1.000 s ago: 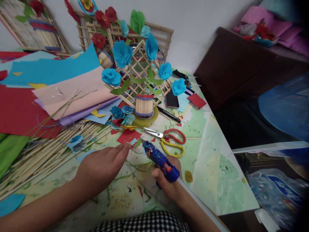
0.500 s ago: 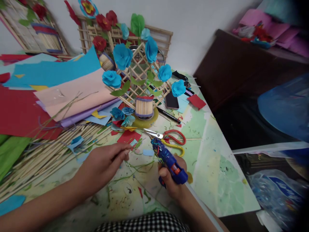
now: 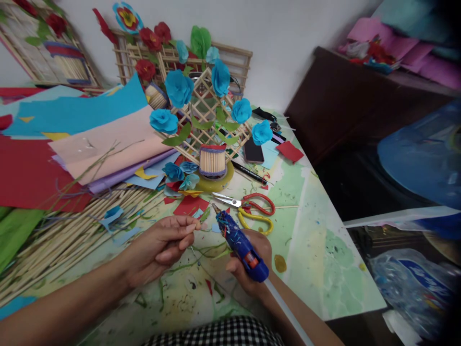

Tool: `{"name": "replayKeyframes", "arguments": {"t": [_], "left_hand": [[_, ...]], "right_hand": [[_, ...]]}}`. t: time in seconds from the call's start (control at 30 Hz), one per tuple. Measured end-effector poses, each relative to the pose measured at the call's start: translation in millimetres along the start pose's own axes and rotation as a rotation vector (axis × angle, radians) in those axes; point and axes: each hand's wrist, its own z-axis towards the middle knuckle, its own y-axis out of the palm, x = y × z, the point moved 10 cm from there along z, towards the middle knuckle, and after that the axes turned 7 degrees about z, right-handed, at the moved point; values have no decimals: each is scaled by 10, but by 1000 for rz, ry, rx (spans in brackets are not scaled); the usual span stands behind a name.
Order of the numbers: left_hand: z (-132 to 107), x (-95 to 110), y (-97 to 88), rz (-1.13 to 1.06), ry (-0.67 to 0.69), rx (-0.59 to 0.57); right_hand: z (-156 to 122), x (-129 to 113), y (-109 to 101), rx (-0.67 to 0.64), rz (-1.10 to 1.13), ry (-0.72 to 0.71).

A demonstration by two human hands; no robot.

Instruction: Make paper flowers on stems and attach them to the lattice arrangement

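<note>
My right hand [image 3: 252,269] is wrapped round a blue glue gun [image 3: 239,242], whose nozzle points up and left and whose white glue stick trails out behind. Thumb and fingertips of my left hand [image 3: 163,247] are pinched together just left of the nozzle; what they hold is too small to make out. A small green leaf piece [image 3: 205,215] shows by those fingertips. Beyond the nozzle lie open scissors [image 3: 236,202] with one red and one yellow handle. A red paper piece [image 3: 190,205] lies in front of my left hand.
A stick lattice [image 3: 203,122] with blue paper flowers [image 3: 179,88] and a small stick basket [image 3: 212,161] stands behind the scissors. Thin sticks [image 3: 86,235] and paper sheets [image 3: 104,139] cover the left. A phone [image 3: 254,151] and black pen [image 3: 249,173] lie right of the lattice.
My left hand has rolled so that more of its palm side and curled fingers show. The glue gun has shifted left, its nozzle now visible near the left fingertips.
</note>
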Motion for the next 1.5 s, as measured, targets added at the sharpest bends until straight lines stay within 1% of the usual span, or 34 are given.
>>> {"name": "replayKeyframes", "arguments": {"t": [0.17,0.27,0.3,0.37,0.47,0.53,0.63,0.73,0.93,1.0,1.07,1.17,1.27,1.37,1.43,1.5], "left_hand": [[-9,22,9,8,26,-24],[-10,35,5,5,30,-18],[-7,28,6,1,22,-17],[2,-4,16,-3,-5,-21],[12,-58,45,-11,-45,-46],[8,-74,61,-28,-57,-61],[-15,-70,78,-46,-57,-79],[-36,-45,73,-29,-38,-73],[-33,68,23,84,73,0],[-35,110,-1,152,105,50],[-44,158,-32,234,139,111],[-64,237,-72,371,198,180],[-93,316,-114,527,258,228],[-164,450,-141,814,357,313],[-242,570,-95,1069,476,380],[-329,657,-8,1314,614,446]], "right_hand": [[18,17,98,-77,1,57],[13,-54,173,-135,38,4],[13,-76,172,-135,47,-18],[21,-88,114,-94,54,-40],[40,-68,-33,7,29,-43],[51,-55,-82,29,4,-38],[63,-29,-67,-5,-14,-13],[64,-4,-28,-36,-18,20],[29,-39,137,-139,60,5],[25,-58,133,-135,73,-13],[33,-62,61,-79,57,-21],[44,-26,-36,-11,2,20],[43,-5,13,-60,-17,65],[36,-8,80,-118,11,88],[42,-20,55,-96,10,84],[51,-29,-6,-43,-14,80]]}}
